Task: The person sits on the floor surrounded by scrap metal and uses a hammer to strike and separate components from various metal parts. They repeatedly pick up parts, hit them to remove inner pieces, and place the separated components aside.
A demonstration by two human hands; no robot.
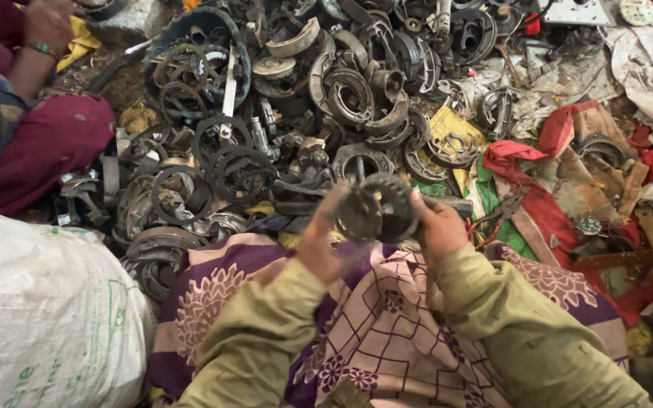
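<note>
gripping dark round toothed metal sprocket [378,208] between left hand [319,240] and right hand [438,225], both clenched on it | holding over lap, near scrap-metal pile [296,113] | advising: keeping fingers off teeth

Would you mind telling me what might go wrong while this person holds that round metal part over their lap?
1. Both the left hand and the right hand are bare on the toothed metal wheel, so its edges could cut or pinch skin.
2. The left hand looks blurred, so the grip may be unsteady; the wheel could drop onto the patterned cloth over the lap.
3. The scrap pile of brake shoes and gears lies close, so pieces could slide against the hands.
</note>
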